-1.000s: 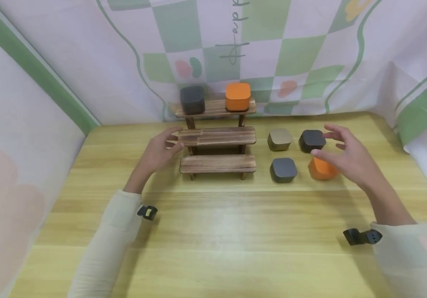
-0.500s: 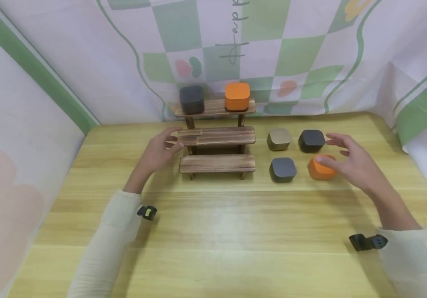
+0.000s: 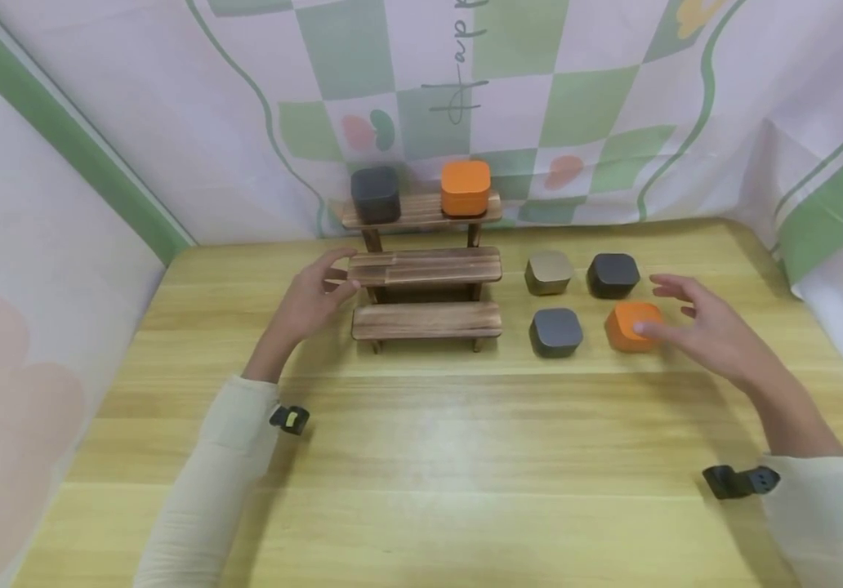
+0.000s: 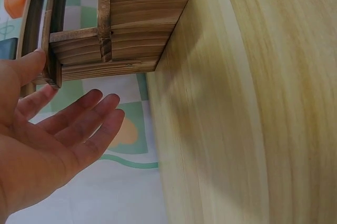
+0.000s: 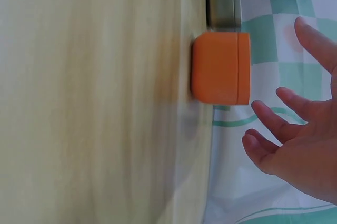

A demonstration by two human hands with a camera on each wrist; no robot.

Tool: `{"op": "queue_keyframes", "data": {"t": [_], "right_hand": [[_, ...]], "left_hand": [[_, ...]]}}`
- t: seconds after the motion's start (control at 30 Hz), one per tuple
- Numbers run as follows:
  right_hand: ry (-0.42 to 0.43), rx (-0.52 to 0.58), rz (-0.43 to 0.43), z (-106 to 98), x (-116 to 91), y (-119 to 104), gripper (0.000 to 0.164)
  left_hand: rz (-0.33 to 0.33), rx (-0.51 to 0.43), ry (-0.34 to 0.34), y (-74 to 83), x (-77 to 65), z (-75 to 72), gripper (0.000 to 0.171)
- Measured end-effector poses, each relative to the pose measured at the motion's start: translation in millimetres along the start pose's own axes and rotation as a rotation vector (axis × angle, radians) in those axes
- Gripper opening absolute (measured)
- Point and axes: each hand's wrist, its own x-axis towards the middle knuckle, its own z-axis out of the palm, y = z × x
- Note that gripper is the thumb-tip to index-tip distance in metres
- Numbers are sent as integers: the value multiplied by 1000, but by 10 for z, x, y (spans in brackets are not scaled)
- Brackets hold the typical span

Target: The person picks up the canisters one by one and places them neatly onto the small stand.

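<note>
A three-step wooden display stand (image 3: 436, 266) stands at the back of the table. My left hand (image 3: 304, 302) pinches the left end of its middle step between thumb and index finger; the other fingers extend free in the left wrist view. My right hand (image 3: 719, 335) hovers with spread fingers over the right side of an orange lidded box (image 3: 622, 322). In the head view the thumb overlaps its lid, while in the right wrist view the fingers are apart from the box. Behind it sits a black box (image 3: 613, 276), with a gold box (image 3: 548, 273) and a grey box (image 3: 555, 333) to the left.
On the stand's top step are a dark box (image 3: 375, 194) at the left and another orange box (image 3: 466, 188) at the right. A checked green and white cloth (image 3: 510, 106) hangs right behind the table (image 3: 421, 457).
My right hand has drawn back to the right and towards me, away from the black box, uncovering more of the orange one. My left hand keeps its place at the stand.
</note>
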Motion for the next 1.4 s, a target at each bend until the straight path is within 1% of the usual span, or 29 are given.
{"op": "queue_keyframes", "data": {"t": [0.13, 0.27, 0.47, 0.7, 0.83, 1.13, 1.27, 1.4], "right_hand": [[-21, 2, 4, -3, -18, 60, 83], [-39, 17, -16, -11, -39, 121, 83], [-80, 10, -23, -43, -31, 202, 90], [-128, -15, 11, -76, 30, 284, 93], [-145, -20, 13, -75, 43, 310, 95], [-154, -31, 19, -21, 68, 339, 94], [-142, -49, 30, 11, 77, 341, 92], [-111, -90, 41, 45, 89, 325, 90]], "left_hand": [[-10, -9, -2, -4, 6, 3, 54], [-22, -19, -3, -7, 7, 7, 54], [-35, -23, -3, 5, -11, 3, 54], [-47, -29, -10, -1, -19, -7, 55], [-47, -32, -11, 10, -19, -1, 55], [-40, -31, -8, 5, -16, 18, 56], [-41, -39, -9, -8, -16, 22, 55], [-42, -40, -7, -9, -18, 19, 55]]}}
